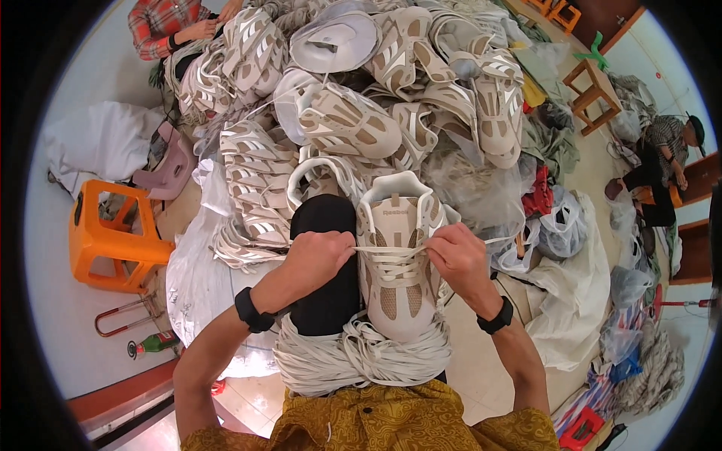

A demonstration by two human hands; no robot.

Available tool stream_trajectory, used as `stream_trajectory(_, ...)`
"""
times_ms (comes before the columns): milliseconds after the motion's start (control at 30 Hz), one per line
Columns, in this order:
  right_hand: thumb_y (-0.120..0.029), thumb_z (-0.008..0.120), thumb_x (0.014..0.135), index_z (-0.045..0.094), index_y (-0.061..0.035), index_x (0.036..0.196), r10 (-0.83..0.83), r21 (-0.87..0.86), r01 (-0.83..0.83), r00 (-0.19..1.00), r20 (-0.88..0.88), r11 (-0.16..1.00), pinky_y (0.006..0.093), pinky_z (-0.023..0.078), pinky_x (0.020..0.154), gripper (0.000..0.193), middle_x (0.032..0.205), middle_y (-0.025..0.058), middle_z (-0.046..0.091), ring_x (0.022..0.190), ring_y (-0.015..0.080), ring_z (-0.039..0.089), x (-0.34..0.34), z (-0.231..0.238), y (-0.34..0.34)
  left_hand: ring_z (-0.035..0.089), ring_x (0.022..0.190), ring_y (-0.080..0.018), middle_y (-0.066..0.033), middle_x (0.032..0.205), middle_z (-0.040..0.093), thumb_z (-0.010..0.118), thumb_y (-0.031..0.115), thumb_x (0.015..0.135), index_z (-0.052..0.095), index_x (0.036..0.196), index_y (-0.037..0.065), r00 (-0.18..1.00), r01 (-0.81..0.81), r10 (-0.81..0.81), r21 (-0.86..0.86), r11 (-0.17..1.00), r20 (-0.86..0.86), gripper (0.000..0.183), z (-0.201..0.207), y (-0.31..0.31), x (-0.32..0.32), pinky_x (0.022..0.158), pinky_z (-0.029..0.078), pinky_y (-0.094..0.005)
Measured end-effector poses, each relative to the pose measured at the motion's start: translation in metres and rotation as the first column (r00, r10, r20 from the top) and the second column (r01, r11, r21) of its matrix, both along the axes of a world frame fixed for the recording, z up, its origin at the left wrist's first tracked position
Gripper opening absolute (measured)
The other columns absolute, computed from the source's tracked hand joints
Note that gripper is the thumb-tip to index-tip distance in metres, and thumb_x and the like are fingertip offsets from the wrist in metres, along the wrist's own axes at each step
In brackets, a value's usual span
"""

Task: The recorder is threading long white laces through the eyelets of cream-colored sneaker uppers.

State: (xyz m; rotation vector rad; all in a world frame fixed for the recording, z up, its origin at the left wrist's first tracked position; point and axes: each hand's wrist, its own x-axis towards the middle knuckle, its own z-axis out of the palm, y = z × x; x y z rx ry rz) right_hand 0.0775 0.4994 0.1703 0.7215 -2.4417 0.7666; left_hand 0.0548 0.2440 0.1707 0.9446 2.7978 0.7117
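Observation:
A beige and tan sneaker upper stands in front of me, toe toward me, with pale lace crossing its lower eyelets. My left hand pinches one end of the shoelace at the sneaker's left edge. On the other side, my right hand is closed on the lace near the right eyelets, and a loose tail runs off to the right. Beneath my left hand lies a black, foot-shaped form. A thick bundle of off-white laces rests across my lap, below the sneaker.
A big heap of similar sneaker uppers rises just beyond. An orange plastic stool stands left, near a green bottle. Plastic bags and a wooden stool are at right. Two other people sit at far left and far right.

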Motion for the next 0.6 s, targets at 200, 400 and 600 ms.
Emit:
stream_trajectory(200,0.000,0.065,0.063,0.062,-0.0016,0.073,0.088,-0.249,-0.023,0.963,0.255,0.968,0.0253,0.044,0.054,0.010,0.067,0.0046,0.059,0.059,0.0153,0.055,0.003,0.001,0.000,0.058,0.065,-0.0284,-0.0092,0.071,0.058,0.057,0.016,0.079,0.055,0.082,0.007,0.999,-0.030,0.031,-0.026,0.999,0.012,0.009,0.002,0.001,0.002,0.056,0.047,-0.0369)
stream_trajectory(400,0.006,0.062,0.057,0.063,-0.0052,0.082,0.664,-0.637,0.321,0.030,0.747,0.701,0.0155,0.033,0.044,0.028,0.066,0.0012,0.059,0.053,0.0024,0.048,-0.040,-0.006,0.025,0.058,0.069,-0.0281,-0.0092,0.074,0.058,0.055,0.016,0.080,0.055,0.082,0.007,1.000,-0.013,0.014,-0.036,0.999,0.020,0.008,0.004,-0.005,-0.002,0.058,0.047,-0.0372)
stream_trajectory(600,0.009,0.055,0.059,0.062,-0.0025,0.080,0.522,-0.528,0.031,0.120,0.845,0.848,0.0175,0.039,0.052,0.025,0.066,-0.0003,0.058,0.059,0.0052,0.052,-0.040,0.011,0.007,0.057,0.066,-0.0294,-0.0098,0.069,0.056,0.052,0.019,0.082,0.055,0.082,0.009,0.999,0.036,-0.037,0.025,0.999,0.003,0.010,0.004,-0.023,-0.010,0.057,0.045,-0.0390)
